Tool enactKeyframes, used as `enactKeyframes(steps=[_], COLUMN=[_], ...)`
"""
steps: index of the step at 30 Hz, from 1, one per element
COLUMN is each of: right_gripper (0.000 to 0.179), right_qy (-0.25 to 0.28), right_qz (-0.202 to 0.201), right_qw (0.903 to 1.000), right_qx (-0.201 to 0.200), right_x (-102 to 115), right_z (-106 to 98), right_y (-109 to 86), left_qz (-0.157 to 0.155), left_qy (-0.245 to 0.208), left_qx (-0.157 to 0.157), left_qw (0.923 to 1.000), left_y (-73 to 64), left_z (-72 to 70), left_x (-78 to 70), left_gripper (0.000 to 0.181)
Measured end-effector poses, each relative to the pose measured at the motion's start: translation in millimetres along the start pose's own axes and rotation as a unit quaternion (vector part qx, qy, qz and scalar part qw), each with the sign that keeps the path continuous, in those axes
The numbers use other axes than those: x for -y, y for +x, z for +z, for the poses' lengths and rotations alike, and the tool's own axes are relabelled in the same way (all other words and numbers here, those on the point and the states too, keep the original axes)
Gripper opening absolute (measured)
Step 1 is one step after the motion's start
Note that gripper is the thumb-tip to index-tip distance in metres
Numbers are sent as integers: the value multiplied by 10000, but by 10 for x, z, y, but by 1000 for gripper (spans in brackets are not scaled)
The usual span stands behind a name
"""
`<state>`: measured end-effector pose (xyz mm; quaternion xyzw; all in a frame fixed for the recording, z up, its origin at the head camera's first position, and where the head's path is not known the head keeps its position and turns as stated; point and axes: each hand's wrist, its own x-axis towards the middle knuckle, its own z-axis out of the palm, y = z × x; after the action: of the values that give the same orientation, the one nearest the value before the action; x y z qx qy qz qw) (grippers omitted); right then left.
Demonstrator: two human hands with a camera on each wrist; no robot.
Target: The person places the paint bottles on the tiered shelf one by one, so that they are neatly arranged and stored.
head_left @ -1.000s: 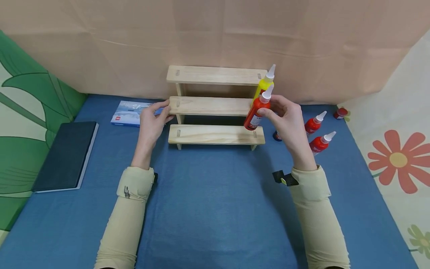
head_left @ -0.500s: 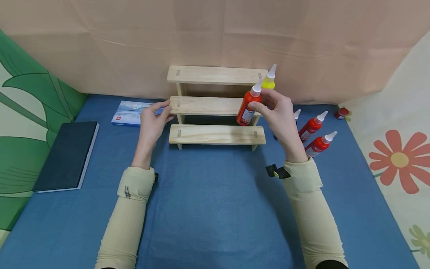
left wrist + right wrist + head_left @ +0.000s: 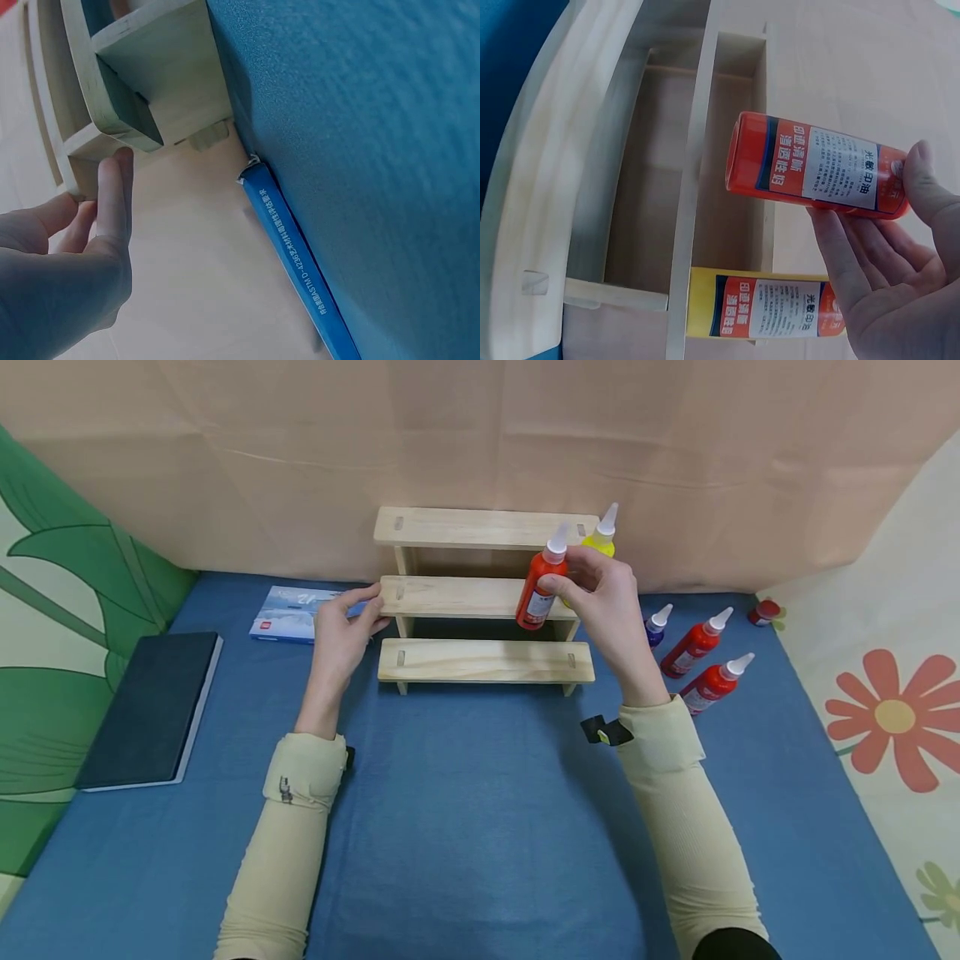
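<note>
A: Where is the red bottle (image 3: 537, 593)?
B: It is above the middle board (image 3: 450, 597) of the wooden stand (image 3: 480, 662), toward the right end, a little tilted. In the right wrist view its bottom appears apart from the board.
A: And what holds it?
B: The right hand (image 3: 602, 595) grasps it between thumb and fingers. Just beside it, a yellow bottle (image 3: 772, 307) stands at the right end of the same board, partly hidden by this hand in the head view.
A: What does the left hand (image 3: 342, 631) do?
B: It pinches the left end of the middle board with thumb and fingers. Near it lies a blue and white box (image 3: 285, 615).
A: Please tell me also the things farther away.
B: To the right, on the blue-covered tabletop (image 3: 465, 810), stand a dark blue bottle (image 3: 656, 632) and two more red bottles (image 3: 690, 652), all with white tips. Farther back is a small red container (image 3: 763, 612). Well apart on the left lies a dark notebook (image 3: 146, 710), and behind the stand hangs a beige cloth (image 3: 480, 443)
</note>
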<state>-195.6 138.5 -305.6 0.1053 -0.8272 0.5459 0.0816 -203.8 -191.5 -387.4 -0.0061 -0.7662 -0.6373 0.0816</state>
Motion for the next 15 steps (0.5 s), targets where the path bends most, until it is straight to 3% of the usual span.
enactKeyframes(steps=[15], right_gripper=[42], right_qy=[-11], right_qz=[-105], right_qw=[9999], right_qx=[-111], right_x=[21], right_z=[213], right_y=[238], left_qz=[38], left_qy=[-10], left_qx=[-23], left_qw=[10000], left_y=[-5], left_z=[9], left_x=[-2], left_gripper=[37])
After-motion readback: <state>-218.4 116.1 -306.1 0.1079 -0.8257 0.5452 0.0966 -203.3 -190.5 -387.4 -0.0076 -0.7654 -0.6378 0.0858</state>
